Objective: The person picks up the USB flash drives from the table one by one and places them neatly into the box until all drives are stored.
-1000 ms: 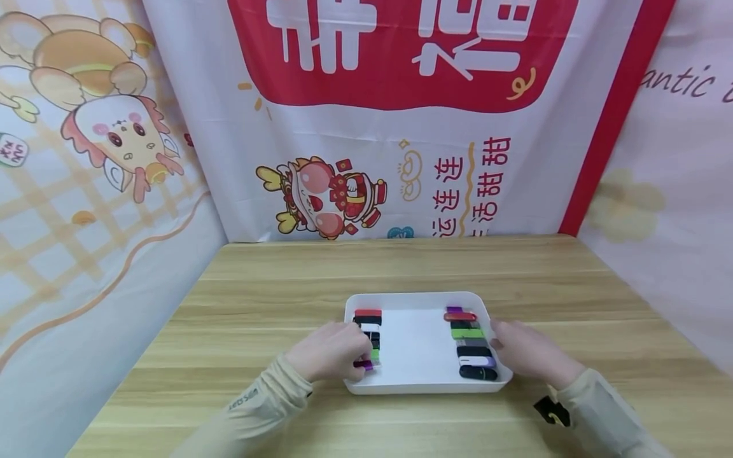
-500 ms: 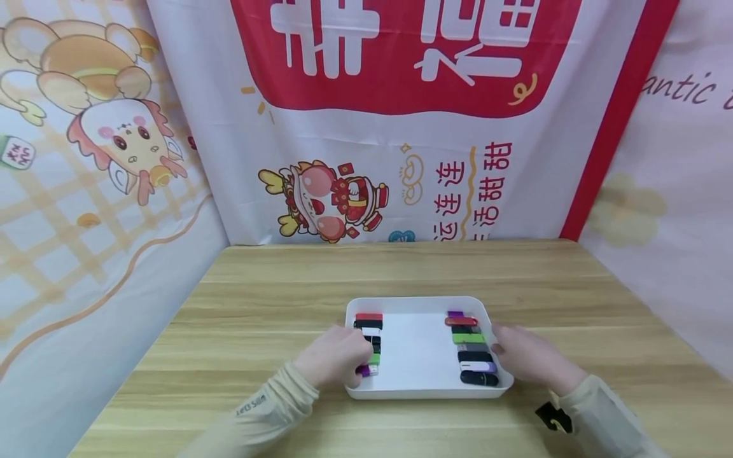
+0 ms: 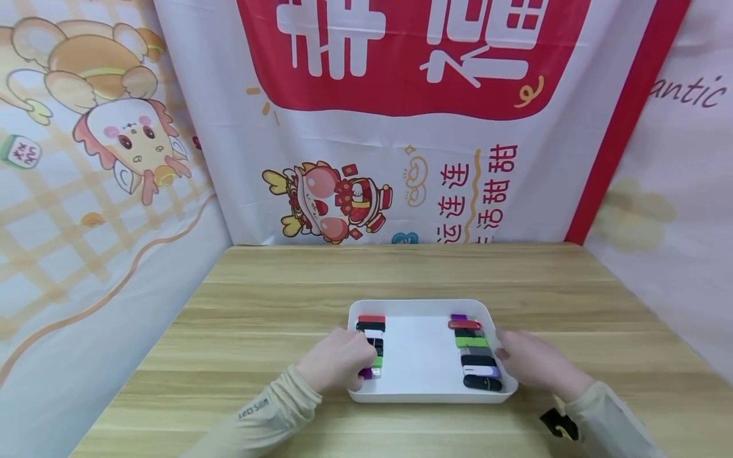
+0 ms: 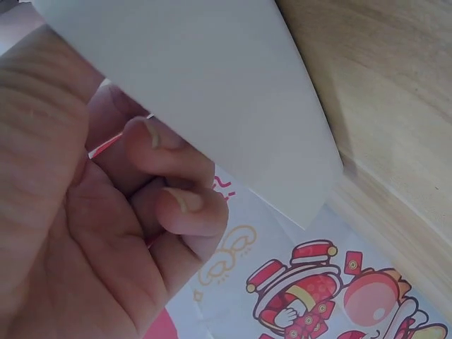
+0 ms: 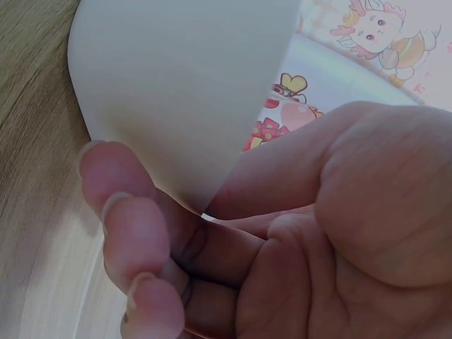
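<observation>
A white rectangular tray point(image 3: 420, 397) stands on the table, with a column of USB sticks along each short side. My left hand point(image 3: 340, 359) reaches over its left wall in the head view, thumb and forefinger on either side of the purple USB stick point(image 3: 367, 374) at the near end. The tray wall hides those fingertips in the left wrist view, where other fingers point(image 4: 187, 212) curl beside the rim. With my right hand point(image 3: 529, 357) I hold the tray's right wall. The right wrist view shows its fingers point(image 5: 134, 236) outside the wall point(image 5: 183, 78).
The right column includes a red USB stick point(image 3: 464, 324), a green one point(image 3: 472, 342) and a black one point(image 3: 483, 383). The wooden table point(image 3: 275, 273) meets a printed cloth point(image 3: 321, 140) at the back. More cloth hangs at both sides.
The head view has shifted slightly, so the scene sits a little lower and further right. Both hands keep nearly the same places on the tray and the purple USB stick.
</observation>
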Demonstrator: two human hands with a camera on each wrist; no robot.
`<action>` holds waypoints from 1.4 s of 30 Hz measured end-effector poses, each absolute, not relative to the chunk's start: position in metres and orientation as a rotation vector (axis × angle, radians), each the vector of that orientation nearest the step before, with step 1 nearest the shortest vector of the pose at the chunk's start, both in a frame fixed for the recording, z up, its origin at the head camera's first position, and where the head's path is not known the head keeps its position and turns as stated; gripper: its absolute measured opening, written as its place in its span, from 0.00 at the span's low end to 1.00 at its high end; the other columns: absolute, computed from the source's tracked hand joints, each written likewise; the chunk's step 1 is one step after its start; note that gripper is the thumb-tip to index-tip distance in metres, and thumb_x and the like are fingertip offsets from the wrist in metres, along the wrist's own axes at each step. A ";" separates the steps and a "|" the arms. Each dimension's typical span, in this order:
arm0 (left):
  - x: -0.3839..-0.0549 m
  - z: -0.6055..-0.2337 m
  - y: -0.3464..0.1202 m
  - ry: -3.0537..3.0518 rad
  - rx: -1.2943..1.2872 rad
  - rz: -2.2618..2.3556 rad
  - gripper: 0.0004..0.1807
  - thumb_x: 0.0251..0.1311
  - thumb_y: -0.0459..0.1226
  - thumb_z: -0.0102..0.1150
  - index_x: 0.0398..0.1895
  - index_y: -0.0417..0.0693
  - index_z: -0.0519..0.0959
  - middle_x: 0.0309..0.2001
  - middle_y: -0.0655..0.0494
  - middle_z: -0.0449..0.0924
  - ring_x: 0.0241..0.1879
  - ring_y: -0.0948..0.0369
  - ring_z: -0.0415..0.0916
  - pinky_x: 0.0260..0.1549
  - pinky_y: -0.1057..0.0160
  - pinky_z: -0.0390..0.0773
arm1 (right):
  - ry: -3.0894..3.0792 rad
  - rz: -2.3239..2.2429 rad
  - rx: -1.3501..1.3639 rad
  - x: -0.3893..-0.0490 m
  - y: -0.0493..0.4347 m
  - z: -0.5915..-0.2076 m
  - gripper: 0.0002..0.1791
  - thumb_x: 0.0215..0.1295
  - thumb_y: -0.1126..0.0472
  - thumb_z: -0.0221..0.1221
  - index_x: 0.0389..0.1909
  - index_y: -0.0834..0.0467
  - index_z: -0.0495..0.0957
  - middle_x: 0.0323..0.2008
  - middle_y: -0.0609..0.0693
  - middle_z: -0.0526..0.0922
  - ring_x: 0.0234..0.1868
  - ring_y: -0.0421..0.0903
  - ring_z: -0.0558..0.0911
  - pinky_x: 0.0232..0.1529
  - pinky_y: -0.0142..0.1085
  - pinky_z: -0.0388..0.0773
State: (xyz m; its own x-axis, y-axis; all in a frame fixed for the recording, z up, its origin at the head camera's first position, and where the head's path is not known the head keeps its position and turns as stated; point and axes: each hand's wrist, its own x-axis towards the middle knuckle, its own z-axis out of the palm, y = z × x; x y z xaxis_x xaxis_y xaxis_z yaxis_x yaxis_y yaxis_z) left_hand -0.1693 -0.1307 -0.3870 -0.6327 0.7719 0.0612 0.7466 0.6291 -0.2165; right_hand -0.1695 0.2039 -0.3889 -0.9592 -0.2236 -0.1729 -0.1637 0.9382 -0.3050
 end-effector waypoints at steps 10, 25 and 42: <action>-0.169 -0.388 -0.129 -2.688 -1.231 0.309 0.21 0.38 0.36 0.72 0.10 0.56 0.65 0.14 0.64 0.62 0.15 0.66 0.60 0.14 0.68 0.62 | 2.894 -0.436 -0.285 -0.169 0.203 -0.389 0.26 0.68 0.66 0.55 0.62 0.78 0.65 0.52 0.73 0.75 0.45 0.56 0.79 0.50 0.59 0.74; -0.169 -0.391 -0.127 -2.704 -1.224 0.309 0.20 0.40 0.37 0.72 0.11 0.56 0.66 0.14 0.64 0.63 0.15 0.66 0.60 0.15 0.69 0.62 | 2.886 -0.449 -0.278 -0.168 0.206 -0.391 0.26 0.68 0.67 0.56 0.62 0.77 0.65 0.51 0.71 0.77 0.45 0.56 0.80 0.49 0.58 0.74; -0.171 -0.384 -0.131 -2.706 -1.242 0.197 0.20 0.50 0.40 0.70 0.12 0.55 0.67 0.13 0.63 0.60 0.15 0.67 0.57 0.14 0.69 0.58 | 2.890 -0.429 -0.295 -0.169 0.204 -0.388 0.26 0.68 0.67 0.56 0.61 0.77 0.65 0.50 0.71 0.77 0.42 0.53 0.80 0.48 0.57 0.75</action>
State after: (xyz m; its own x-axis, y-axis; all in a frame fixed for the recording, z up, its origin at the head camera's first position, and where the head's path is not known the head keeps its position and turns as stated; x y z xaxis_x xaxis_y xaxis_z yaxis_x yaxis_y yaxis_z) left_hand -0.1712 -0.1311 -0.3837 -0.6432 0.7607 0.0872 0.7400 0.6469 -0.1842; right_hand -0.1691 0.2044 -0.3883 -0.9591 -0.2254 -0.1712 -0.1659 0.9377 -0.3053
